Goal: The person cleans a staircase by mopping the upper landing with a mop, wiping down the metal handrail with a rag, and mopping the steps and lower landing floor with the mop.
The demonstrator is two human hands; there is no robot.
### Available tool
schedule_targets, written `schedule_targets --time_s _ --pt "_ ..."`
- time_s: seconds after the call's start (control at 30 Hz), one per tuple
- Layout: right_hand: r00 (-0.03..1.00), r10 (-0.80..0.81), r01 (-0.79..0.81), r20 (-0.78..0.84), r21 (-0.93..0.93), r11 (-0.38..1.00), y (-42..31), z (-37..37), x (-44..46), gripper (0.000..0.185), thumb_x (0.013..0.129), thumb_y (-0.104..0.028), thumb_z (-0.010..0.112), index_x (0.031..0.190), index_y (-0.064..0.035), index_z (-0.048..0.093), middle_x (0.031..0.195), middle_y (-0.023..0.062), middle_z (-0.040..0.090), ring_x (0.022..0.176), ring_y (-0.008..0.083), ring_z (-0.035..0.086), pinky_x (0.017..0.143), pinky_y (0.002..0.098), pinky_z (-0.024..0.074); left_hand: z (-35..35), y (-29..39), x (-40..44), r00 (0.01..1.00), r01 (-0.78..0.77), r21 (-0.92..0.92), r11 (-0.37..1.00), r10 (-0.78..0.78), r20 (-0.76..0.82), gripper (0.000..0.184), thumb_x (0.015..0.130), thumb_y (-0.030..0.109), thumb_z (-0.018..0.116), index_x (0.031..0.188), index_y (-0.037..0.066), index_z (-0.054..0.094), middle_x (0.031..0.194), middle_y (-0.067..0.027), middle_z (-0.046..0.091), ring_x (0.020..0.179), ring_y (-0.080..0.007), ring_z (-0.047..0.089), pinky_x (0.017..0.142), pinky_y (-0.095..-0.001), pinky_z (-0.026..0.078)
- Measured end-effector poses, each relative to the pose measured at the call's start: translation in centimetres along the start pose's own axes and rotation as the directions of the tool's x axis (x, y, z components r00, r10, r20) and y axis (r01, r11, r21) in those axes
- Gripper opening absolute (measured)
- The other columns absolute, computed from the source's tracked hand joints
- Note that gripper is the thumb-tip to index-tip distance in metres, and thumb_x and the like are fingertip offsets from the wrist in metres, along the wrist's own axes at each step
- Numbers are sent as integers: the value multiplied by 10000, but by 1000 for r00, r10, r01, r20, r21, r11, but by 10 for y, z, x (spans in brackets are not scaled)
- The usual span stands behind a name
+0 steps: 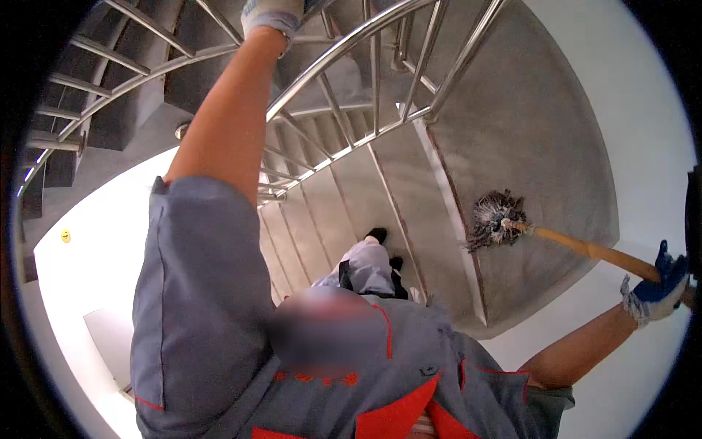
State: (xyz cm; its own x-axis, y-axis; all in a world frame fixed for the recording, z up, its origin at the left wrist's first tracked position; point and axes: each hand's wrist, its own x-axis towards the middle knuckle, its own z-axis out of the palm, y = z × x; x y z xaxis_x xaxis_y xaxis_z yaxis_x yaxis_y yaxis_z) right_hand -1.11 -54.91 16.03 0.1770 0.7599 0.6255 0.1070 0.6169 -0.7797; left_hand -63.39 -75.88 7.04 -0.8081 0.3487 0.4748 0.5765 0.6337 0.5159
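My right hand, in a white knit glove with a dark blue coating, grips the wooden handle of a mop at the right edge. The mop's grey strand head rests on the grey floor of a landing, beside the top stair edge. My left arm stretches up to the top edge of the view. There my left hand, in a pale glove, is beside the metal handrail. Its fingers are cut off by the frame, so I cannot tell whether it holds the rail.
Grey steps lie below my body, and my dark shoes are on them. Metal balusters line the stair's open side. More steps curve away at upper left. A white wall borders the landing on the right.
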Motion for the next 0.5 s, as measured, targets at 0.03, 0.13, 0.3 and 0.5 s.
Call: schedule_targets --time_s 0.03,0.13,0.3,0.5 --pt "999 53 -53 -1 32 998 -1 7 4 439 937 -238 522 1218 100 506 1248 252 491 1098 384 554 1003 489 432 0 0 -1 1000 9 -27 1000 -9 -11 537 959 455 374 889 30 694 883 -245 650 894 -426 612 792 -473 473" --pt "995 57 -65 86 85 994 26 -1 31 481 933 -248 553 1249 104 469 1302 229 424 1119 457 530 1034 493 408 -2 8 -2 999 37 8 999 -37 25 529 952 465 384 906 41 698 891 -242 650 902 -422 612 789 -475 474" --pt "999 16 -17 42 35 999 9 8 15 501 930 -247 577 1295 78 467 1298 213 432 1103 396 557 1019 461 440 4 3 1 1000 21 -5 1000 -21 3 529 951 471 390 922 45 702 901 -228 663 909 -406 623 795 -468 478" --pt "997 42 -39 -63 45 998 -1 -45 17 467 921 -267 594 1253 45 491 1278 183 427 1132 366 530 1005 467 442 19 -29 27 992 56 79 995 -64 110 605 904 556 411 1146 53 644 1043 -223 657 1010 -395 608 882 -460 446"
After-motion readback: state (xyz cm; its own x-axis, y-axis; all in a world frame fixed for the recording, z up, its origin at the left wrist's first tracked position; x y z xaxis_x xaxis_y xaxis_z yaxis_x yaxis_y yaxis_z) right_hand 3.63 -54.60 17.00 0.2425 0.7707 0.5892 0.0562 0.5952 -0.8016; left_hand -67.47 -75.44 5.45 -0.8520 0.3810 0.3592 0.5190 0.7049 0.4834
